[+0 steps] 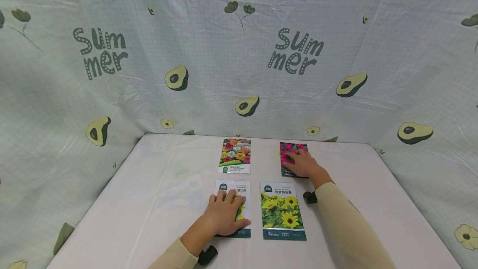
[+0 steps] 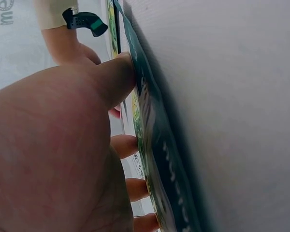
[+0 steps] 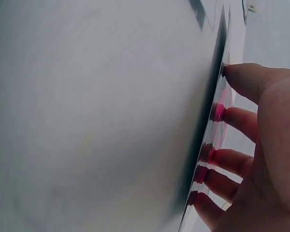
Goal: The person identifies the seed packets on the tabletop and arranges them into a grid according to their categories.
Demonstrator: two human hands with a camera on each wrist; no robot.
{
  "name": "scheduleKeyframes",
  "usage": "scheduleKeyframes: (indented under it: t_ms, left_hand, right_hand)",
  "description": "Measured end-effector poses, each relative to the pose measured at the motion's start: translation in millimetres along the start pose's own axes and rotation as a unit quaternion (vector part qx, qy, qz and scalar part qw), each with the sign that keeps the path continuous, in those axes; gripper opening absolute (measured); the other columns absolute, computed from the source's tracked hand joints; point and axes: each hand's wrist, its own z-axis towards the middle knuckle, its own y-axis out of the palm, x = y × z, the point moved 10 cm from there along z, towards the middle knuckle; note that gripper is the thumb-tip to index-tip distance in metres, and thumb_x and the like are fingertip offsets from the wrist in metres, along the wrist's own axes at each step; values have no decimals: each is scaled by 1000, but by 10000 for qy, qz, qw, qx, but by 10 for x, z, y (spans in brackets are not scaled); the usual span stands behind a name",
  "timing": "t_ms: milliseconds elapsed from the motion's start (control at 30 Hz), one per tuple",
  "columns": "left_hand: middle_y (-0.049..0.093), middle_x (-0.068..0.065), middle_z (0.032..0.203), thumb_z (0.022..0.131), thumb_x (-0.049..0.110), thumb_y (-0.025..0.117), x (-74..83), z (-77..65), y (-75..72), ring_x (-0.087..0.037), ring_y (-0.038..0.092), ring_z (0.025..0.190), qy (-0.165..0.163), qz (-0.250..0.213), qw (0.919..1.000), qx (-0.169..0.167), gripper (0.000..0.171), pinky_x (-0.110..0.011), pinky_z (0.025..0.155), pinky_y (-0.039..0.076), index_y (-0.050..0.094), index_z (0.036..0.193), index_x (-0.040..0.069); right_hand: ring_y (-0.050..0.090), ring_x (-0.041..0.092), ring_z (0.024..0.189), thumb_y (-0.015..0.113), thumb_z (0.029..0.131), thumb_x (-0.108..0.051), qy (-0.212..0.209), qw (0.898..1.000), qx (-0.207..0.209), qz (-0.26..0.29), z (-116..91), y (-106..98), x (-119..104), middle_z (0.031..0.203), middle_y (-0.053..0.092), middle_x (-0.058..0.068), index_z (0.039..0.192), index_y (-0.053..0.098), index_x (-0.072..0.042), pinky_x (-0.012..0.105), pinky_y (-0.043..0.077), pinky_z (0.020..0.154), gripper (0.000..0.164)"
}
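Observation:
My left hand (image 1: 224,214) rests with spread fingers on a seed packet (image 1: 244,233) that has a white top, yellow flowers and a dark teal bottom strip. In the left wrist view its thumb and fingertips press on the packet's face. At the back right, my right hand (image 1: 303,165) touches a packet with bright pink flowers (image 1: 286,147). The right wrist view shows its fingertips set apart along that packet's glossy face (image 3: 213,130). My right forearm passes beside a yellow sunflower packet (image 1: 282,211), which lies flat and untouched.
A packet with multicoloured flowers (image 1: 236,155) lies at the back, left of the pink one. All the packets lie on a pale table (image 1: 168,186). A cloth with avocado prints (image 1: 209,53) hangs behind and at the sides. Both wrists carry a black strap.

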Motion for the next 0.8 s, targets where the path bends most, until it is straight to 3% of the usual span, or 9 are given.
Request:
scheduleKeyframes:
  t_ms: [633, 800]
  left_hand:
    - [45, -7, 147, 91, 71, 60, 13, -15, -17, -35, 41, 124, -32, -34, 10000, -75, 74, -51, 96, 36, 49, 150, 28]
    - [45, -7, 147, 91, 70, 60, 53, -61, -81, -35, 40, 126, -32, -23, 10000, -90, 73, -52, 96, 36, 49, 150, 28]
  right_hand:
    - [26, 52, 149, 54, 104, -46, -82, 9999, 32, -82, 72, 33, -177, 160, 33, 28, 158, 41, -15, 66, 31, 115, 63]
    - [26, 52, 149, 55, 103, -46, -64, 9999, 15, -106, 91, 49, -189, 160, 32, 28, 158, 41, -15, 66, 31, 115, 64]
